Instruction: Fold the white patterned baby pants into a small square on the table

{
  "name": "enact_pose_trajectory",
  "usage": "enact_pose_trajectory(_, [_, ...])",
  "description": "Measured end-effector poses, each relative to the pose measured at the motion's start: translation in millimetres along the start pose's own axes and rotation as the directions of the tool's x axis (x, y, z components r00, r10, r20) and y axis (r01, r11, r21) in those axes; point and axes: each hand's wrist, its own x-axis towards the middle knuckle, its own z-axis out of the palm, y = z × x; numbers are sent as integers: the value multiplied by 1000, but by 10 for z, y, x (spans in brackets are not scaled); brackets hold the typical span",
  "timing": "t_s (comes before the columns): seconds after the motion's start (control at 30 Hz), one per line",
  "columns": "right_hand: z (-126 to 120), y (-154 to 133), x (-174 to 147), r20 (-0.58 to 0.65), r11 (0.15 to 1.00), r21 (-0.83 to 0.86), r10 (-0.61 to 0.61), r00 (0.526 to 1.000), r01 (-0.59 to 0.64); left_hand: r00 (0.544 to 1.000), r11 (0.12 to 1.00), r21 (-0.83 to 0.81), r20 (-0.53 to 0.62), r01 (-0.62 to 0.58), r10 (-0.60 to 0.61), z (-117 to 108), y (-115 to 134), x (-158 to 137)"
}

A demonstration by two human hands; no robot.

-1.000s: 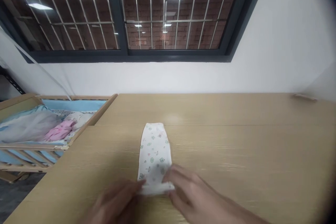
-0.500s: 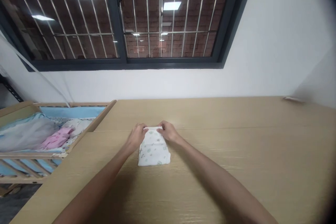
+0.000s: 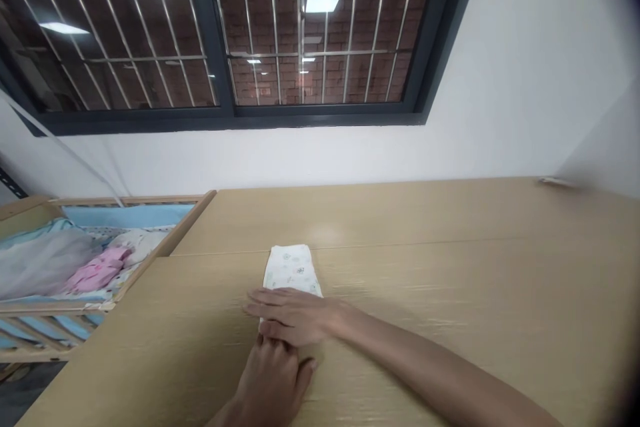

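A folded white cloth [image 3: 291, 267] with a small print lies flat on the wooden tabletop. Across its near part stretches my right hand [image 3: 295, 313], palm down with fingers extended, covering that end. My left hand [image 3: 274, 377] is just nearer to me, at the cloth's near edge. Its thumb sticks out to the right, while its fingertips are hidden beneath my right hand. Neither hand grasps the cloth.
The light wooden tabletop [image 3: 450, 307] has a seam running across it. To the left stands a wooden crib [image 3: 193, 220] with blue lining, a pink cloth [image 3: 100, 270] and white bedding. A barred window [image 3: 320, 113] is set in the white wall behind.
Both hands have left the cloth's far edge and come toward me to its near end. My right hand has flattened over it and now overlaps my left fingers.
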Motion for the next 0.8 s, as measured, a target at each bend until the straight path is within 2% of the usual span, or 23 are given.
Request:
enact_pose_trajectory(0.13, [82, 299, 97, 8, 997, -45, 58, 998, -58, 995, 995, 95, -94, -10, 19, 99, -67, 4])
enact_pose_trajectory(0.3, [-134, 756, 271, -66, 974, -167, 147, 987, -156, 973, 990, 137, -221, -43, 73, 186, -126, -24])
enact_pose_trajectory(0.4, [-226, 980, 383, -120, 956, -236, 148, 982, -173, 973, 991, 127, -221, -40, 67, 209, -126, -35])
enact_pose_trajectory(0.5, [-258, 1137, 468, -178, 931, -309, 145, 973, -195, 983, 989, 142, -174, -31, 56, 185, -132, -7])
enact_pose_trajectory(0.6, [-307, 1179, 474, -255, 910, -351, 134, 958, -221, 991, 993, 101, -108, -63, 74, 105, -235, 52])
enact_pose_trajectory(0.67, [-368, 1111, 411, -343, 903, -333, 152, 927, -272, 994, 996, -5, -63, -94, 93, 26, -383, 94])
enact_pose_trajectory(0.73, [-441, 954, 294, -444, 901, -274, 191, 875, -336, 996, 987, -133, -38, -88, 84, -54, -569, 128])
enact_pose_trajectory(0.8, [-508, 724, 136, -488, 912, -191, 233, 841, -364, 996, 971, -223, -40, -91, 84, -108, -744, 153])
